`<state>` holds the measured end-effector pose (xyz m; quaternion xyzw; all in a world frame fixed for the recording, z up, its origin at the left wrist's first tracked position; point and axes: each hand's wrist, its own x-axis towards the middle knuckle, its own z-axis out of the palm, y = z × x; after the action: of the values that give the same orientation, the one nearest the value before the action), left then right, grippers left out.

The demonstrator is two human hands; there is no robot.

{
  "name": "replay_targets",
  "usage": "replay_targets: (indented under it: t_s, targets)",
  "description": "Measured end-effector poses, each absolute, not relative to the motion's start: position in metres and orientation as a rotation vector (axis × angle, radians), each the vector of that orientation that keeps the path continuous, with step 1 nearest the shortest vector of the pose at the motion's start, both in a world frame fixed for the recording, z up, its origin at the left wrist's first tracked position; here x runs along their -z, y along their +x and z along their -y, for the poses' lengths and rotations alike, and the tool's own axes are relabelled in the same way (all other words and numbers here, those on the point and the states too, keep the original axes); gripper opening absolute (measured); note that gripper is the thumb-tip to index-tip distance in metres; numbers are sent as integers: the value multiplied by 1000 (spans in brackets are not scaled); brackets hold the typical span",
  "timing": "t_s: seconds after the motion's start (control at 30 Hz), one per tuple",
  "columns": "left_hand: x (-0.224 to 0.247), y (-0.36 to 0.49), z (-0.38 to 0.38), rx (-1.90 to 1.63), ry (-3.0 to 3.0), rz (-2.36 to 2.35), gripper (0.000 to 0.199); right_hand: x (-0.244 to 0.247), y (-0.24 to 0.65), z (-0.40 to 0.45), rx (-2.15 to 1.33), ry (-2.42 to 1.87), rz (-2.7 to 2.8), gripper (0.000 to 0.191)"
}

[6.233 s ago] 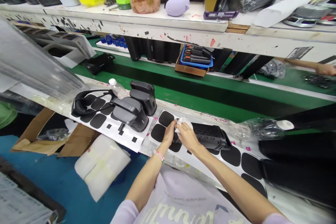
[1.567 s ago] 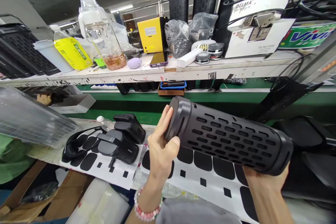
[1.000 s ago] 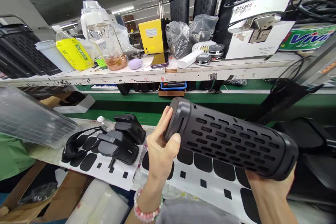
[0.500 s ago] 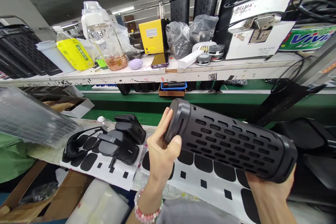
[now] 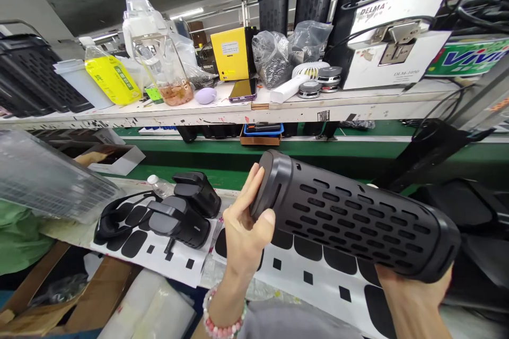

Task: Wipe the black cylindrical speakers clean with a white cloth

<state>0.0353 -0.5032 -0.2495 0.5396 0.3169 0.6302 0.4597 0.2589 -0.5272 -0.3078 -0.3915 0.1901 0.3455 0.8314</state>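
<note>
A long black slotted housing (image 5: pixel 350 212), like a speaker body, is held aslant in front of me between both hands. My left hand (image 5: pixel 246 222) presses its fingers on the smooth left end cap, with the thumb on the near edge. My right hand (image 5: pixel 417 286) supports the right end from below; its fingers are mostly hidden behind the housing. Under it lies a white sheet of black stickers (image 5: pixel 308 277), rounded pads and small squares. Two smaller black devices with handles (image 5: pixel 181 222) stand to the left on another sticker sheet (image 5: pixel 159 265), beside a black strap (image 5: pixel 109 220).
Above runs a white shelf (image 5: pixel 159 119) holding a jug (image 5: pixel 159 63), a yellow box (image 5: pixel 230 55), a phone (image 5: pixel 242 90) and a white DELMA box (image 5: pixel 393 47). Left are a clear plastic bin (image 5: pixel 51 175), a cardboard box (image 5: pixel 95 296) and a co-worker's green sleeve (image 5: pixel 24 238). Black cases (image 5: pixel 477 222) stand right.
The housing's right end has shifted slightly right and down, with my right hand moving along. My left hand keeps its hold on the left end. The co-worker's hand at the white carton has moved slightly.
</note>
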Motion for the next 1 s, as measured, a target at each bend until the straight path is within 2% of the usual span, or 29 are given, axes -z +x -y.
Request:
replay_targets:
  t_s: [1.0]
  targets:
    - [251,36,501,-1559,1305,-826,50,322,262,527,-715,-847,-338,21]
